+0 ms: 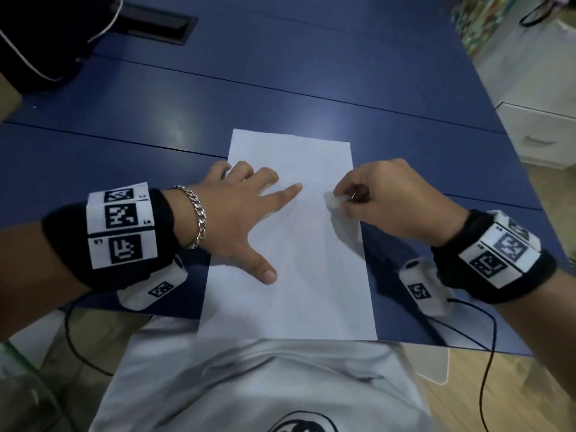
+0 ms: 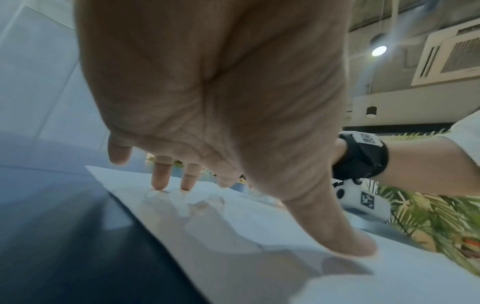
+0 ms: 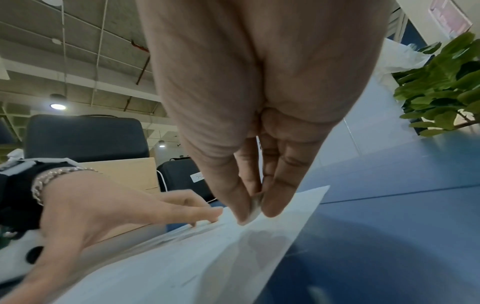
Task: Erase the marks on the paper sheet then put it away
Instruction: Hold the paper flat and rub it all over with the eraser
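Note:
A white paper sheet lies lengthwise on the blue table, its near end at the table's front edge. Faint pencil marks show near its middle. My left hand lies flat on the sheet's left half, fingers spread and straight, pressing it down; its fingertips touch the paper. My right hand pinches a small white eraser between thumb and fingers at the sheet's right edge. In the right wrist view the eraser touches the paper sheet.
A black bag sits at the table's far left, beside a black cable slot. White drawers stand to the right, off the table. A green plant stands beyond the table. Cables hang from both wrist cameras.

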Demonstrator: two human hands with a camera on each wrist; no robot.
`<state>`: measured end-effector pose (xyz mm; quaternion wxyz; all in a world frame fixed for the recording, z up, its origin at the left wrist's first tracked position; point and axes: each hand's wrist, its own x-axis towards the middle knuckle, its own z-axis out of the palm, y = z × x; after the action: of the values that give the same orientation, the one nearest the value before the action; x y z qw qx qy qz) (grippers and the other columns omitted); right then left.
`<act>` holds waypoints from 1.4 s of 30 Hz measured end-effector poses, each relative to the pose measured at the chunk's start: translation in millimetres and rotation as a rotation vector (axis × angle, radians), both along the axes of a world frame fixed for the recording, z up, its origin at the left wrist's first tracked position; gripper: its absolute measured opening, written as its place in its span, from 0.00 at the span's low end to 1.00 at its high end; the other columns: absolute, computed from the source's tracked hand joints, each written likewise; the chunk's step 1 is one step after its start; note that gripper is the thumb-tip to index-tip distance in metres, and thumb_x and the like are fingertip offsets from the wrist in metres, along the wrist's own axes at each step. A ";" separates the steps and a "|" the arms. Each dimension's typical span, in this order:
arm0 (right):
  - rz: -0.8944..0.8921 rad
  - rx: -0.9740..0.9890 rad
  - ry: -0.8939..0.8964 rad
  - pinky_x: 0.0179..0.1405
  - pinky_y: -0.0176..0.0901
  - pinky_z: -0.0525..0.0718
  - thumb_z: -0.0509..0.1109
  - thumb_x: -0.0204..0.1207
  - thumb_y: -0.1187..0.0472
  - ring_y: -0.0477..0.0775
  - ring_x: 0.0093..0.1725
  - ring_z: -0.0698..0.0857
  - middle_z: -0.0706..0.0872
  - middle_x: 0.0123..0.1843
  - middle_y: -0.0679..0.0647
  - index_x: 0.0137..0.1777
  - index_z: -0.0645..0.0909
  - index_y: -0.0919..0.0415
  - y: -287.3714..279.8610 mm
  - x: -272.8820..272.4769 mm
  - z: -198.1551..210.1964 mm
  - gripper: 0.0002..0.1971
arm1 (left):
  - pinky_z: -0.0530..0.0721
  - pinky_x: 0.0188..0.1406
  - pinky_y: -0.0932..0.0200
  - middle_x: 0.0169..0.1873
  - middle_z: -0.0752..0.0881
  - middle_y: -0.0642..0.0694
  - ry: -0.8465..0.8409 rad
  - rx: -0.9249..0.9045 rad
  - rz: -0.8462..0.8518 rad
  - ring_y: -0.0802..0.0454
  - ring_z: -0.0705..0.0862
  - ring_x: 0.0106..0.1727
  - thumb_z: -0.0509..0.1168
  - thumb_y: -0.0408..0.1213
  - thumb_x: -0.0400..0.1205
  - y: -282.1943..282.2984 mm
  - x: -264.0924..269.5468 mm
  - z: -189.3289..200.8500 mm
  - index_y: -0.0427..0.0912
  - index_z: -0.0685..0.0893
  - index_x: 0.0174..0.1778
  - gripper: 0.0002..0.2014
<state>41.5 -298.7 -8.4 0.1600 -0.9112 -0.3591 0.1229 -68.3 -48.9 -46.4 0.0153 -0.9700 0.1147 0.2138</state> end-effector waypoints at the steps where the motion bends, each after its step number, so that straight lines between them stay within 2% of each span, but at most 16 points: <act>1: -0.011 -0.003 -0.002 0.54 0.38 0.90 0.76 0.79 0.58 0.40 0.47 0.90 0.93 0.46 0.41 0.56 0.93 0.52 1.1 2.9 -1.5 0.08 | 0.55 0.84 0.37 0.84 0.53 0.47 -0.034 -0.017 0.025 0.41 0.56 0.82 0.58 0.92 0.57 -2.1 1.9 2.0 0.65 0.32 0.89 0.71; 3: 0.007 -0.023 0.002 0.53 0.40 0.91 0.77 0.80 0.57 0.39 0.46 0.90 0.93 0.45 0.41 0.55 0.93 0.51 4.6 5.0 -4.0 0.07 | 0.57 0.84 0.41 0.81 0.57 0.47 -0.053 -0.067 0.064 0.41 0.58 0.81 0.61 0.91 0.58 -1.7 9.2 5.1 0.65 0.36 0.90 0.70; 4: 0.028 -0.032 0.000 0.52 0.42 0.91 0.77 0.80 0.56 0.39 0.45 0.90 0.93 0.45 0.42 0.54 0.93 0.51 6.3 5.1 -5.2 0.06 | 0.55 0.86 0.39 0.85 0.54 0.48 -0.039 -0.084 0.059 0.40 0.55 0.84 0.63 0.90 0.58 -0.2 12.8 4.7 0.67 0.34 0.90 0.70; 6: 0.050 -0.037 -0.006 0.51 0.45 0.91 0.77 0.80 0.56 0.40 0.44 0.90 0.93 0.44 0.42 0.54 0.93 0.51 9.5 5.9 -5.5 0.06 | 0.43 0.89 0.30 0.91 0.36 0.53 0.045 -0.079 0.019 0.38 0.39 0.91 0.66 0.89 0.56 2.0 16.7 1.8 0.72 0.29 0.87 0.71; 7: 0.049 -0.039 -0.009 0.51 0.44 0.91 0.76 0.80 0.56 0.41 0.45 0.90 0.93 0.45 0.42 0.55 0.93 0.51 11.4 6.6 -4.9 0.07 | 0.39 0.87 0.26 0.89 0.28 0.56 0.091 -0.068 0.005 0.37 0.32 0.91 0.66 0.89 0.56 2.1 17.0 -0.4 0.74 0.26 0.85 0.71; 9: 0.053 -0.044 -0.037 0.51 0.43 0.90 0.75 0.80 0.58 0.43 0.45 0.89 0.92 0.46 0.43 0.56 0.92 0.52 17.1 5.4 -3.7 0.08 | 0.37 0.86 0.23 0.86 0.21 0.58 0.133 -0.048 -0.002 0.36 0.26 0.89 0.65 0.90 0.54 1.8 16.7 -4.0 0.75 0.23 0.82 0.72; 13: 0.191 -0.108 -0.140 0.42 0.49 0.85 0.68 0.79 0.62 0.53 0.39 0.83 0.83 0.40 0.47 0.45 0.86 0.55 35.0 -26.5 -7.1 0.06 | 0.38 0.86 0.22 0.86 0.20 0.59 0.140 -0.018 0.007 0.35 0.26 0.89 0.64 0.92 0.50 0.0 19.0 -3.9 0.75 0.20 0.81 0.74; 16: 0.337 -0.181 -0.070 0.39 0.51 0.84 0.66 0.78 0.64 0.54 0.37 0.81 0.83 0.38 0.49 0.42 0.84 0.57 40.3 -53.9 -6.0 0.06 | 0.40 0.85 0.21 0.86 0.21 0.58 0.132 0.006 0.002 0.34 0.28 0.90 0.65 0.91 0.49 -1.5 20.1 -4.9 0.74 0.21 0.82 0.76; 19: 0.284 -0.193 -0.102 0.40 0.55 0.85 0.68 0.76 0.63 0.55 0.36 0.81 0.83 0.35 0.50 0.38 0.82 0.56 37.1 -33.5 -3.7 0.06 | 0.41 0.86 0.21 0.86 0.21 0.58 0.148 0.019 0.003 0.35 0.28 0.90 0.65 0.91 0.49 -1.6 20.0 -2.5 0.74 0.21 0.81 0.76; 22: 0.125 -0.164 -0.125 0.42 0.50 0.87 0.69 0.79 0.62 0.52 0.40 0.83 0.87 0.40 0.49 0.46 0.88 0.55 30.0 -11.2 -3.3 0.06 | 0.40 0.86 0.21 0.86 0.21 0.59 0.162 0.011 0.004 0.35 0.27 0.90 0.65 0.92 0.49 -1.1 19.6 -0.1 0.74 0.21 0.81 0.76; 28: 0.052 -0.027 -0.051 0.51 0.45 0.90 0.76 0.79 0.58 0.44 0.45 0.89 0.92 0.44 0.42 0.54 0.92 0.52 18.0 -7.2 5.0 0.06 | 0.28 0.84 0.25 0.86 0.19 0.51 0.126 -0.020 0.024 0.38 0.23 0.88 0.71 0.87 0.49 24.2 9.4 29.1 0.65 0.16 0.81 0.82; 31: -0.031 0.096 -0.037 0.57 0.45 0.91 0.79 0.80 0.55 0.39 0.45 0.91 0.93 0.43 0.39 0.53 0.92 0.49 3.6 -0.2 16.6 0.04 | 0.30 0.87 0.35 0.82 0.16 0.58 0.162 -0.145 0.138 0.45 0.21 0.86 0.73 0.85 0.52 59.4 -8.2 54.2 0.67 0.16 0.81 0.81; 33: -0.019 0.085 -0.004 0.58 0.45 0.92 0.79 0.80 0.54 0.36 0.45 0.91 0.93 0.44 0.37 0.53 0.92 0.47 0.9 -4.2 18.2 0.04 | 0.33 0.89 0.38 0.83 0.17 0.61 0.185 -0.201 0.163 0.49 0.21 0.86 0.72 0.86 0.54 75.4 -20.7 55.3 0.69 0.18 0.82 0.79; 36: 0.043 0.019 0.044 0.55 0.45 0.91 0.79 0.79 0.56 0.36 0.45 0.91 0.92 0.44 0.37 0.53 0.92 0.45 11.7 -18.6 15.6 0.06 | 0.38 0.91 0.38 0.87 0.22 0.58 0.139 -0.212 0.146 0.49 0.23 0.88 0.72 0.85 0.59 70.7 -28.7 42.8 0.62 0.23 0.87 0.76; 38: 0.106 -0.021 0.047 0.56 0.45 0.90 0.78 0.78 0.58 0.39 0.47 0.91 0.92 0.46 0.39 0.56 0.92 0.47 24.2 -26.4 13.1 0.08 | 0.36 0.91 0.38 0.88 0.24 0.56 0.133 -0.210 0.120 0.49 0.24 0.88 0.72 0.82 0.62 55.8 -28.8 32.1 0.58 0.25 0.89 0.75; 42: 0.249 -0.054 0.007 0.55 0.42 0.88 0.77 0.78 0.58 0.41 0.46 0.89 0.91 0.50 0.42 0.60 0.91 0.49 50.6 -29.7 11.2 0.11 | 0.32 0.88 0.30 0.87 0.22 0.55 0.187 -0.141 0.092 0.44 0.24 0.89 0.70 0.86 0.60 36.1 -29.6 10.0 0.61 0.24 0.88 0.76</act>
<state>11.8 -248.2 2.8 0.1200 -0.8632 -0.4653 0.1548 -97.9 -12.9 -36.4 -0.0738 -0.9488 0.0856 0.2950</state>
